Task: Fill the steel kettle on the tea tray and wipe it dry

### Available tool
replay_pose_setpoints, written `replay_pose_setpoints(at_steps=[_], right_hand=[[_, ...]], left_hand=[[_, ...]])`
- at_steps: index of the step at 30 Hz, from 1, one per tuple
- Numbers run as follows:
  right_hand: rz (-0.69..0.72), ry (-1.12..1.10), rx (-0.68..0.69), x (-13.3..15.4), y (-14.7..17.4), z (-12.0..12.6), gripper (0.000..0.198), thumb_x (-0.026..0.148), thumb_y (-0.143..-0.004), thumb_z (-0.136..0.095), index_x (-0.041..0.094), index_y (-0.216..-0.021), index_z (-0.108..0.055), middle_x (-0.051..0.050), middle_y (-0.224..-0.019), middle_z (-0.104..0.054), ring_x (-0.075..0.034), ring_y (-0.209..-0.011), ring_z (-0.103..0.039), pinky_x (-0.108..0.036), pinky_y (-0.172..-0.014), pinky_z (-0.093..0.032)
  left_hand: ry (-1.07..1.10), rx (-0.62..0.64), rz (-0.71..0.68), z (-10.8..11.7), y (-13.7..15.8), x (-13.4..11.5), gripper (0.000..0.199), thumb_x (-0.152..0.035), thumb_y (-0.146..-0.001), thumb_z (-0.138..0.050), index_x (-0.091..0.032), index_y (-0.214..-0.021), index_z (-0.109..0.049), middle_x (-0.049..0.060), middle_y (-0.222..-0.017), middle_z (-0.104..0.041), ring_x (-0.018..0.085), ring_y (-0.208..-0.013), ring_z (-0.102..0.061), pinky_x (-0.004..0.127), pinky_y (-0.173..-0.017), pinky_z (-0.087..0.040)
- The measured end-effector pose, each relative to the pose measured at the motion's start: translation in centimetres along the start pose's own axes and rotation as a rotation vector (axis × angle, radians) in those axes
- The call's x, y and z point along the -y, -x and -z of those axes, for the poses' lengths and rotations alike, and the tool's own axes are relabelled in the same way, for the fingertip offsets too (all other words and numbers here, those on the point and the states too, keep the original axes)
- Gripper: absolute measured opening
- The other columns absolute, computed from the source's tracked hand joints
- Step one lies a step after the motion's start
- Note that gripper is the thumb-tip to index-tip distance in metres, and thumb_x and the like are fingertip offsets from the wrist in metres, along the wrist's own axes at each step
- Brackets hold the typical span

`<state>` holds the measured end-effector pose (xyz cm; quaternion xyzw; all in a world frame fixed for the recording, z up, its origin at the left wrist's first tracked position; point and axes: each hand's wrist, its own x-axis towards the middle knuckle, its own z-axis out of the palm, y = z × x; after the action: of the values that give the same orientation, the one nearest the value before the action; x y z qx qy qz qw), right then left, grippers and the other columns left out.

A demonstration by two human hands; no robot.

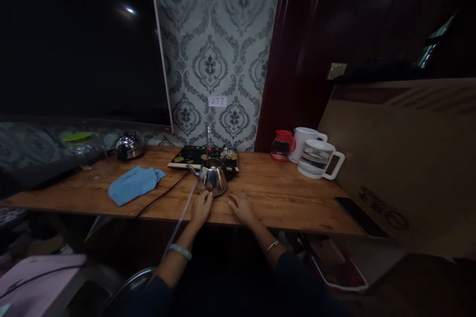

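Note:
A shiny metal teapot (213, 178) stands on the wooden table in front of me, spout to the left. Its top is uncovered, and a shiny lid-like part (225, 153) rises behind the opening. At the teapot's front left base is my left hand (202, 206); its fingers lie on the tabletop close to the pot, and I cannot tell whether they touch it. My right hand (242, 207) rests on the table just right of the pot, fingers apart and holding nothing. Behind the teapot is a black flowered electric tea stove (189, 155) with an upright metal spout (208, 141).
On the left are a blue cloth (134, 184), another metal kettle (129, 146) and a clear jug with a green lid (78, 137). A red-lidded jug (281, 145) and white-handled pot (316, 158) stand right, near a phone (360, 217) and cardboard box (405, 158). A cable (161, 194) crosses the table.

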<state>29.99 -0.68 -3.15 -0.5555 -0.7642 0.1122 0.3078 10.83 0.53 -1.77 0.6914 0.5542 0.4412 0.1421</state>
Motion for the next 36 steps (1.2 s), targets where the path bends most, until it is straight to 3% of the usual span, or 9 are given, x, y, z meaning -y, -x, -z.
replay_pose_setpoints(at_steps=[9,12,15,17,21,26,30,36], right_hand=[[-0.005,-0.031,-0.021,0.1,0.2,0.1,0.037,0.029,-0.089,-0.046,0.021,-0.122,-0.062,-0.008,-0.130,-0.061,-0.022,-0.123,-0.051,-0.039,-0.108,-0.032],[-0.060,-0.047,-0.128,-0.2,0.2,0.0,0.047,0.028,-0.085,-0.050,0.018,-0.131,-0.054,-0.010,-0.137,-0.054,-0.024,-0.129,-0.045,-0.040,-0.109,-0.031],[-0.188,-0.130,-0.318,-1.0,0.0,-0.1,0.053,0.026,-0.080,-0.054,0.014,-0.131,-0.052,-0.014,-0.144,-0.044,-0.028,-0.136,-0.034,-0.042,-0.112,-0.027],[-0.248,-0.275,-0.399,-1.8,-0.1,0.1,0.043,0.025,-0.078,-0.053,0.014,-0.119,-0.061,-0.014,-0.136,-0.051,-0.027,-0.131,-0.041,-0.041,-0.109,-0.031],[-0.243,-0.473,-0.384,-2.8,-0.3,0.1,0.025,0.028,-0.082,-0.042,0.019,-0.080,-0.066,-0.008,-0.089,-0.068,-0.021,-0.090,-0.061,-0.033,-0.086,-0.046],[-0.207,-0.566,-0.325,-2.7,-0.3,-0.1,0.034,0.041,-0.083,-0.042,0.022,-0.056,-0.051,0.001,-0.055,-0.055,-0.014,-0.058,-0.053,-0.025,-0.061,-0.042],[-0.203,-0.637,-0.316,-2.5,-0.3,-0.2,0.037,0.046,-0.083,-0.039,0.022,-0.058,-0.050,0.003,-0.051,-0.049,-0.013,-0.051,-0.048,-0.024,-0.054,-0.039],[-0.203,-0.700,-0.325,-2.0,-0.1,0.0,0.023,0.035,-0.079,-0.039,0.021,-0.071,-0.056,0.004,-0.054,-0.052,-0.013,-0.051,-0.049,-0.024,-0.054,-0.038]], left_hand=[[0.003,0.025,0.019,0.2,0.1,-0.5,0.030,-0.033,-0.084,-0.038,-0.018,-0.061,-0.052,-0.001,-0.059,-0.053,0.013,-0.061,-0.050,0.023,-0.059,-0.031],[0.017,0.027,0.028,0.2,0.0,-0.5,0.028,-0.032,-0.083,-0.039,-0.018,-0.065,-0.056,-0.001,-0.061,-0.055,0.013,-0.062,-0.051,0.023,-0.059,-0.032],[0.016,0.028,0.053,0.1,-0.1,-0.4,0.025,-0.031,-0.081,-0.042,-0.017,-0.068,-0.060,0.000,-0.062,-0.058,0.014,-0.063,-0.053,0.023,-0.060,-0.034],[0.014,0.027,0.062,0.0,-0.1,-0.2,0.024,-0.030,-0.080,-0.043,-0.018,-0.069,-0.060,-0.001,-0.062,-0.059,0.014,-0.063,-0.053,0.023,-0.060,-0.034],[0.038,0.012,0.057,-0.3,-0.1,0.0,0.023,-0.031,-0.080,-0.044,-0.018,-0.070,-0.060,-0.001,-0.064,-0.059,0.014,-0.066,-0.054,0.023,-0.061,-0.036],[0.013,0.023,0.063,-0.3,-0.1,-0.2,0.025,-0.033,-0.081,-0.044,-0.018,-0.071,-0.061,-0.002,-0.060,-0.056,0.013,-0.060,-0.051,0.022,-0.058,-0.033],[-0.007,0.025,0.052,-0.2,-0.1,-0.5,0.026,-0.033,-0.081,-0.044,-0.018,-0.072,-0.063,-0.001,-0.059,-0.056,0.013,-0.059,-0.050,0.023,-0.057,-0.031],[-0.049,0.051,0.064,0.1,0.1,-0.9,0.026,-0.032,-0.083,-0.044,-0.018,-0.073,-0.063,-0.001,-0.060,-0.057,0.014,-0.061,-0.052,0.023,-0.058,-0.031]])
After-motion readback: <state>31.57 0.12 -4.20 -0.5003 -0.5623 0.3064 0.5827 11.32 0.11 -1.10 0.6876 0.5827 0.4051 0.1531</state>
